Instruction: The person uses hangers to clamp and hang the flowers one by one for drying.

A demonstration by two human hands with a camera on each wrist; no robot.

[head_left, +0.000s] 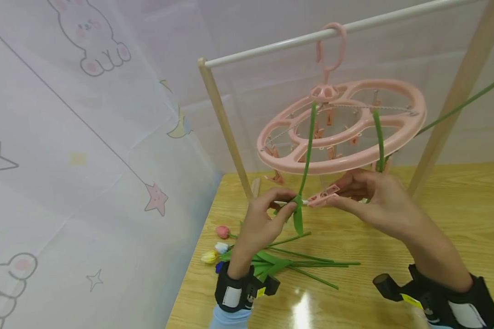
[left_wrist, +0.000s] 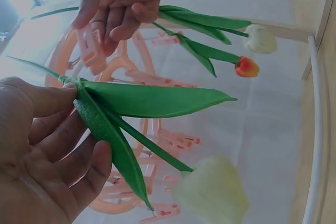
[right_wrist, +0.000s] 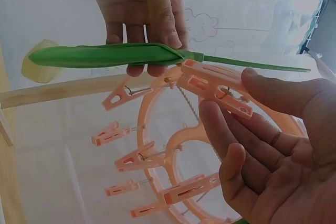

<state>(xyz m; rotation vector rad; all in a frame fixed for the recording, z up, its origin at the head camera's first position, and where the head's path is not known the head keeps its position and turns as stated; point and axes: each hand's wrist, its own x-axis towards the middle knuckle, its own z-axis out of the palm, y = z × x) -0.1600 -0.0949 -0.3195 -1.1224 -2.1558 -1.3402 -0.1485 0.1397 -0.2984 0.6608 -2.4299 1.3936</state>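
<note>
Between thumb and fingers my left hand [head_left: 261, 226] pinches an artificial white tulip [left_wrist: 212, 192] where its green leaves meet the stem. The bloom hangs downward and the stem [head_left: 308, 148] rises in front of the pink hanger. My right hand [head_left: 384, 205] pinches a pink clothespin [right_wrist: 215, 88] by its handle end. In the right wrist view, the clothespin's tip is right at the leaf base, beside my left fingertips. The round pink clip hanger [head_left: 341, 164] hangs by its hook just above both hands.
A white rod [head_left: 271, 44] on wooden posts carries the hanger. Several pink clothespins [right_wrist: 131, 156] dangle from it. An orange tulip [left_wrist: 247, 67] and another white tulip [left_wrist: 261, 39] hang upside down from it. More tulips [head_left: 304, 264] lie on the wooden table [head_left: 206, 297].
</note>
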